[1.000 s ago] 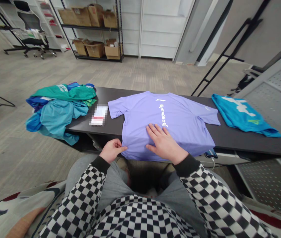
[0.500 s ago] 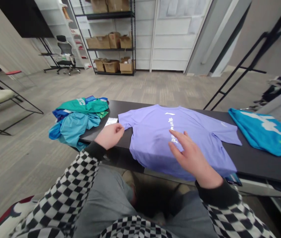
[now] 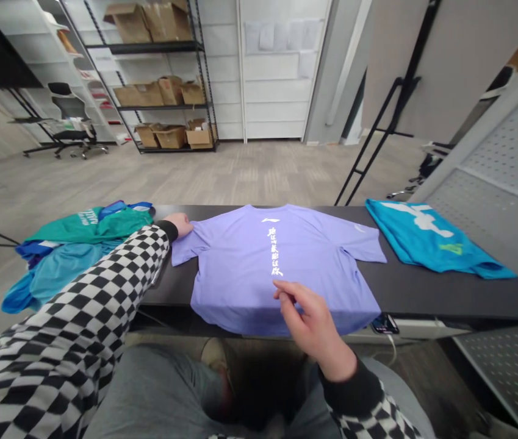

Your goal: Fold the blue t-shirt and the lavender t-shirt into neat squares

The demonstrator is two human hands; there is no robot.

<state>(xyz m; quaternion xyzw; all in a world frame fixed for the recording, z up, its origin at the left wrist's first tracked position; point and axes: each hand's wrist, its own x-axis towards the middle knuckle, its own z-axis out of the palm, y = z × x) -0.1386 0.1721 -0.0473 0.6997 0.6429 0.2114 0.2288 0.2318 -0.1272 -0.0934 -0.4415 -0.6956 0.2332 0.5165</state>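
Note:
A purple T-shirt (image 3: 249,256) with white print down its middle lies spread flat on the dark table (image 3: 423,292), its hem hanging over the near edge. My left hand (image 3: 180,224) is stretched out to the shirt's left sleeve and rests at its tip; the fingers are mostly hidden. Over the lower middle of the shirt my right hand (image 3: 309,320) hovers, fingers loosely curled, the forefinger and thumb close together, holding nothing that I can see.
A heap of green and blue garments (image 3: 75,244) lies on the table's left end. A turquoise shirt (image 3: 423,241) lies on the right. A phone on a cable (image 3: 384,323) sits below the table's edge. Shelves with cardboard boxes (image 3: 162,91) stand behind.
My left hand has gone from the shirt's lower left hem out to the left sleeve. My right hand has lifted off the cloth and drawn back towards me. The view has tilted up.

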